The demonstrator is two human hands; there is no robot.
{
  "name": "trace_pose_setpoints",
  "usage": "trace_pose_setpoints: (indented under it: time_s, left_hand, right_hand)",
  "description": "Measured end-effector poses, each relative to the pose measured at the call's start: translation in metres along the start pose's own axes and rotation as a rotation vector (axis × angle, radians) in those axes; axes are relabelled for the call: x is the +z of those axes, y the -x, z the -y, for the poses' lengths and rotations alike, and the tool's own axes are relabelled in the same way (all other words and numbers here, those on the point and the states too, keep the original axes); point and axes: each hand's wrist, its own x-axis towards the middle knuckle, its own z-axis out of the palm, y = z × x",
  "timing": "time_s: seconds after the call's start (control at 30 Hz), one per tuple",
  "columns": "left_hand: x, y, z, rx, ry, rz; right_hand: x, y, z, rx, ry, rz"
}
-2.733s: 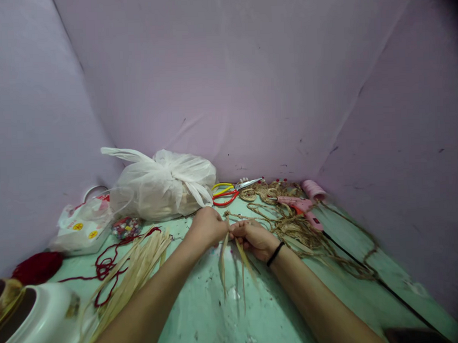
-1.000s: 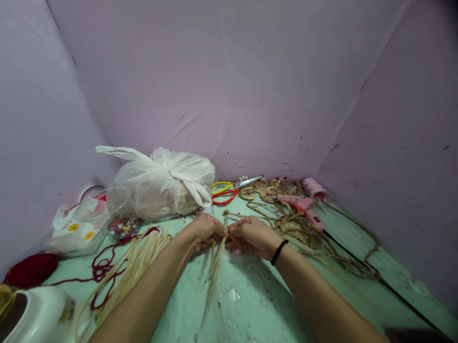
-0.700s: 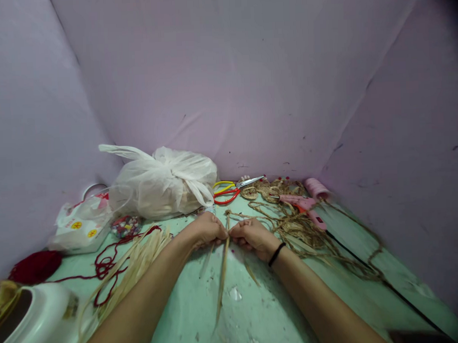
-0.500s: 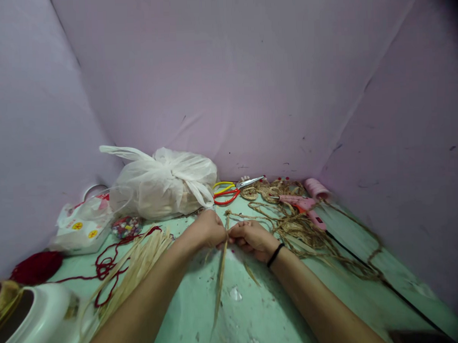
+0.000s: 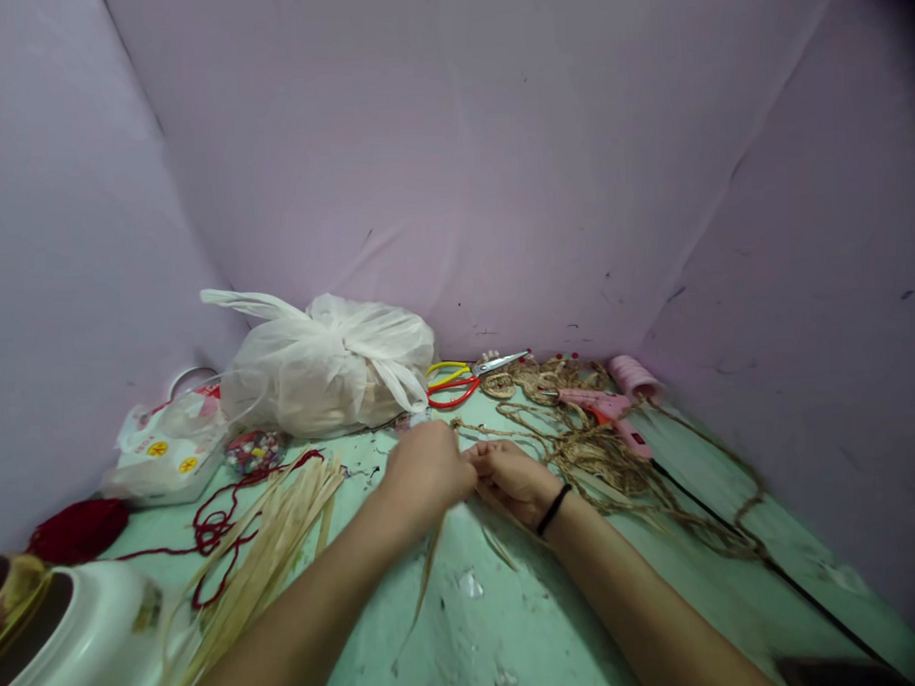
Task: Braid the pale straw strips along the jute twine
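At the middle of the green tabletop my left hand [image 5: 430, 471] and my right hand [image 5: 511, 479] meet, fingertips touching. Both are closed on thin, dry fibre strips [image 5: 428, 576], whose loose ends hang below the left fist and under the right fingers. The left hand is slightly blurred, and its fingers are mostly hidden behind its back. Thumb and forefinger of the right hand pinch together; a black band circles that wrist. Just beyond the hands, a brown twine [image 5: 479, 427] with a knotted end runs right into a tangled heap of twine [image 5: 601, 458].
Scissors [image 5: 459, 378] with red and yellow handles lie behind the hands, beside a tied white plastic bag [image 5: 330, 367]. A pink glue gun [image 5: 606, 408] and pink spool [image 5: 633, 377] are right. Left are pale fibre strips [image 5: 284, 539], dark red yarn [image 5: 78, 531] and a white container [image 5: 93, 636].
My left hand has moved slightly right and turned over against the right fingers. The hanging strip end has shifted left and now shows less. My right hand stays nearly in place.
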Motion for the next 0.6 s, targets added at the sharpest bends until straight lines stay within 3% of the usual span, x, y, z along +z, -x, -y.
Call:
trace_pose_setpoints:
  time_s: [0.03, 0.17, 0.27, 0.33, 0.5, 0.6]
  left_hand:
    - [-0.003, -0.006, 0.004, -0.026, 0.052, -0.02]
    - [-0.002, -0.023, 0.016, -0.241, 0.515, 0.333]
    - [0.007, -0.028, 0.021, -0.28, 0.738, 0.505]
    - [0.011, -0.029, 0.023, -0.307, 0.762, 0.505]
    - [0.016, -0.028, 0.023, -0.287, 0.591, 0.317]
    - [0.019, -0.026, 0.022, -0.241, 0.622, 0.253]
  right_hand:
    - [-0.001, 0.0, 0.001, 0.026, -0.009, 0.021]
    - [-0.006, 0.0, 0.002, 0.06, -0.045, 0.069]
    - [-0.008, -0.001, 0.002, 0.053, -0.053, 0.095]
    - [-0.009, -0.003, 0.001, 0.023, 0.013, 0.081]
    - [-0.01, -0.011, -0.005, -0.149, 0.329, -0.044]
    - [-0.015, -0.012, -0.005, -0.198, 0.516, -0.118]
